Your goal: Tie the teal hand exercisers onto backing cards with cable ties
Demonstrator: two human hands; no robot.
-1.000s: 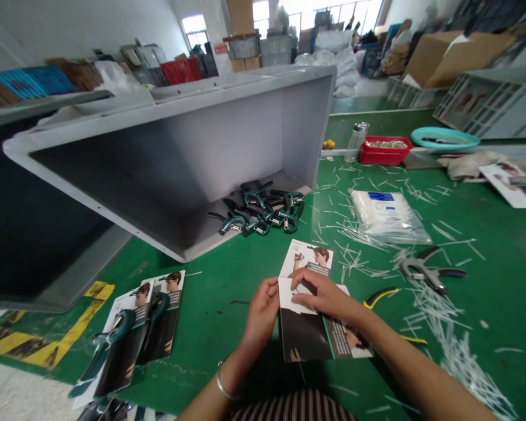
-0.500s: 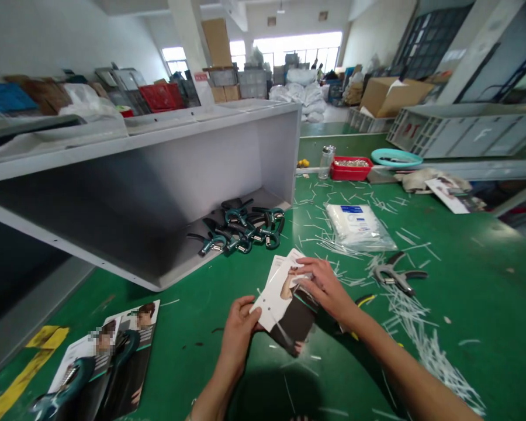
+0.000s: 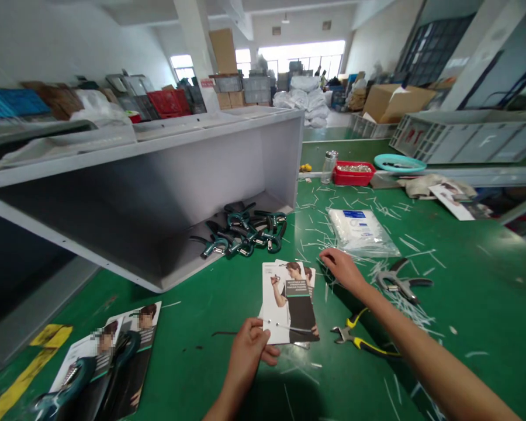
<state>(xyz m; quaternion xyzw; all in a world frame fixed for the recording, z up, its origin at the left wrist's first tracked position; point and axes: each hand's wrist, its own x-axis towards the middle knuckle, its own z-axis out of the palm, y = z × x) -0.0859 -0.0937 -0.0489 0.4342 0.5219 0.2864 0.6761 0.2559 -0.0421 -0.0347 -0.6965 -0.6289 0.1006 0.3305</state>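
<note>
Near the middle of the green table, my left hand [image 3: 252, 345] pinches the lower left corner of a printed card [image 3: 284, 310]. A white cable tie sits through the small holes low in this card, and another card shows behind it. My right hand [image 3: 342, 269] is over the scattered white cable ties [image 3: 405, 307], its fingers curled together; whether they grip a tie is hidden. Yellow-and-black cutting pliers [image 3: 363, 342] lie below my right forearm. Further right is a grey-and-black hand grip [image 3: 398, 280].
A grey bin [image 3: 219, 158] tipped on its side holds several teal-and-black hand grips [image 3: 245, 231]. Carded hand grips [image 3: 109, 356] lie at the lower left. A clear bag of cable ties [image 3: 362, 234], a red tray [image 3: 354, 173] and a glass jar [image 3: 329, 166] stand beyond my right hand.
My right hand has let go of the cards and moved right to the cable ties. My left hand has turned the card more upright, showing its printed front.
</note>
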